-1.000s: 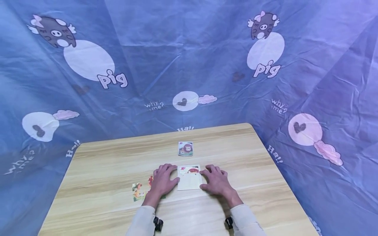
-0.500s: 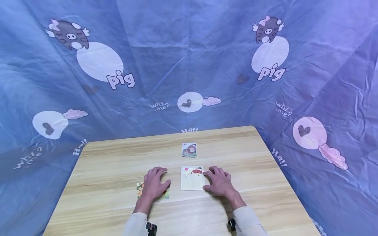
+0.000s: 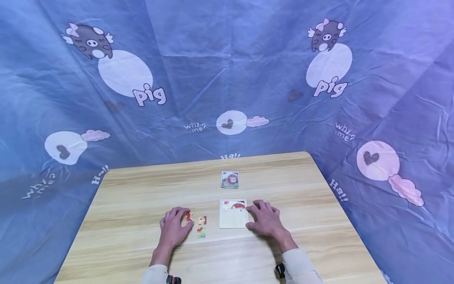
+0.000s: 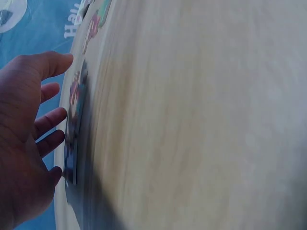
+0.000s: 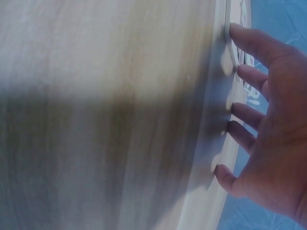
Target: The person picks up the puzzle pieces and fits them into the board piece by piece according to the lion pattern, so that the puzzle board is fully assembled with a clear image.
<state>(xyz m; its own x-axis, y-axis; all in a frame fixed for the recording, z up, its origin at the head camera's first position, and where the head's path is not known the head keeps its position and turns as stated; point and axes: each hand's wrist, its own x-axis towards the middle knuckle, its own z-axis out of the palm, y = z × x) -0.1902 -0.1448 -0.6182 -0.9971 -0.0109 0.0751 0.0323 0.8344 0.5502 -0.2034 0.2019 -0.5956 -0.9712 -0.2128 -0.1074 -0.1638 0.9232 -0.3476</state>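
A white puzzle board (image 3: 232,221) lies on the wooden table, with fitted pieces showing a picture strip along its far edge. My right hand (image 3: 265,220) rests at the board's right side, thumb and index fingertip against its edge, as the right wrist view also shows at the thin board (image 5: 233,50). Left of the board my left hand (image 3: 173,228) hovers with loosely bent, spread fingers over loose puzzle pieces (image 3: 201,232), hiding some of them. In the left wrist view, pieces (image 4: 74,115) lie just past its fingertips, and nothing is pinched.
A small lion picture card (image 3: 230,180) lies beyond the board. Patterned blue cloth (image 3: 198,79) hangs behind and beside the wooden table (image 3: 283,181). Each wrist wears a dark strap (image 3: 280,270).
My left hand has left the board's left edge and moved left over the loose pieces, uncovering some near the board. My right hand stays at the board's right edge. The head view has shifted slightly.
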